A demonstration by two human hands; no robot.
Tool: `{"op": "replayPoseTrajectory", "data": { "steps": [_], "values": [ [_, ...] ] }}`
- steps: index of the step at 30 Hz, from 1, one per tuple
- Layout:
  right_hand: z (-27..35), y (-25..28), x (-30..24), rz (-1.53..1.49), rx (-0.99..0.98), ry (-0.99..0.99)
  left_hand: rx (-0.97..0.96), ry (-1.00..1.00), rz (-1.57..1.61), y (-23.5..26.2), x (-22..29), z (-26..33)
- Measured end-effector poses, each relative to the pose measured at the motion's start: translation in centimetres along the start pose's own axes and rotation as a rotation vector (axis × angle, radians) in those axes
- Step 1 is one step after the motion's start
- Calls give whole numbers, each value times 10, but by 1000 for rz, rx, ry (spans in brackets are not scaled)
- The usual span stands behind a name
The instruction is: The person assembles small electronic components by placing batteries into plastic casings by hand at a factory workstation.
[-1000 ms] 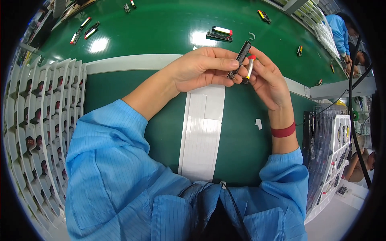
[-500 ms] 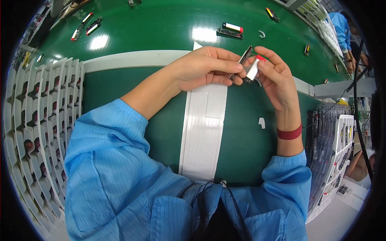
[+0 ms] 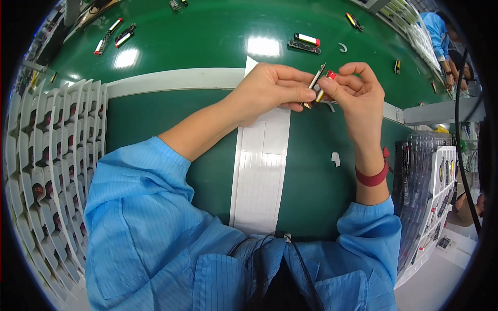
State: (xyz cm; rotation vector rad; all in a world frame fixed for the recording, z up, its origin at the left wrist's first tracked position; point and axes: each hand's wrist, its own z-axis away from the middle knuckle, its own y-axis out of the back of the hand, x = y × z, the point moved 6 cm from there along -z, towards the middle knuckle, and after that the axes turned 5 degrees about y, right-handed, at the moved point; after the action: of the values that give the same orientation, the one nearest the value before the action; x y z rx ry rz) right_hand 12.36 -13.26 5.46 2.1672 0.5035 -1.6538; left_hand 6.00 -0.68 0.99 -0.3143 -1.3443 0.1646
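Over the green bench [image 3: 218,49], a circuit board [image 3: 317,76] in one hand and a battery [image 3: 319,95] in the other

Just above the near edge of the bench, the left hand [image 3: 270,90] has its thumb and fingers clamped on the thin dark circuit board, which is tilted and seen nearly edge-on. Right beside it, the right hand [image 3: 363,96] pinches the red-ended battery between thumb and fingers, with the red end up. Whether battery and board touch is hard to tell. A dark red band [image 3: 371,178] circles the right wrist.

Below the hands, a long white strip [image 3: 259,176] runs toward the person over a dark green mat [image 3: 207,181], with a small white scrap [image 3: 335,159] to its right. Beyond the hands, another board with a battery [image 3: 305,43] lies on the bench, near a curved white piece [image 3: 343,47]. More such pairs lie farther off, toward the left and right.

At the left stand pale upright trays [image 3: 57,155] with reddish parts in their pockets; at the right, a white tray [image 3: 438,176] holds dark parts. At upper right shows a co-worker's blue sleeve [image 3: 436,36].
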Motion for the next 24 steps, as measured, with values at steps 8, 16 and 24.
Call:
{"op": "replayPoseTrajectory", "data": {
  "steps": [8, 16, 24],
  "values": [
    [1, -1, 1, 58, -11, 55, 2, 15, -15, -2, -3, 0],
    [-1, -3, -1, 75, -24, 77, 0, -9, -51, -2, -2, -1],
    [1, -5, 1, -2, -30, 31, -62, -47, -33, -6, -2, 2]
  ]
}}
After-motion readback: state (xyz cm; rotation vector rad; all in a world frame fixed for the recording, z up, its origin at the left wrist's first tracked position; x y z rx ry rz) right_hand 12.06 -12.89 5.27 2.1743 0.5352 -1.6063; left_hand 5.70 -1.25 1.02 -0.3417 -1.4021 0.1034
